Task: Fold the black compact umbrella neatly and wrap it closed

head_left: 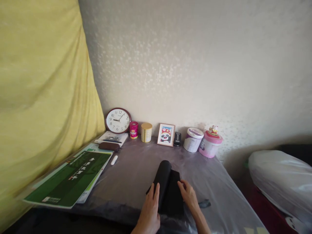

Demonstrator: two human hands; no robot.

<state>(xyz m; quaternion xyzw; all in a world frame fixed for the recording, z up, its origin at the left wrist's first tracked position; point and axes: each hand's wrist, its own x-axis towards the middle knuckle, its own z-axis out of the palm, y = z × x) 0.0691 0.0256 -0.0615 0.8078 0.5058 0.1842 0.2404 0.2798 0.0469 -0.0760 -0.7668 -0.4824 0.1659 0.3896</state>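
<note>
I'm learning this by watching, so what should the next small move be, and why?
Probably lift the flat black rectangular flap slightly with the right hand, as the left hand steadies the black cylindrical roll: the left fingers rest on the roll, and the right fingers are at the flap's outer edge.

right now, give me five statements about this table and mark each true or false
1. The left hand touches the black roll. True.
2. The clock stands right of the framed panda picture. False: the clock stands to the left of the framed panda picture.
3. The right hand is at the right edge of the flat black part. True.
4. The green book lies underneath the black roll. False: the green book lies on the left, apart from it.
5. A figurine sits on the pink tub. True.
</note>
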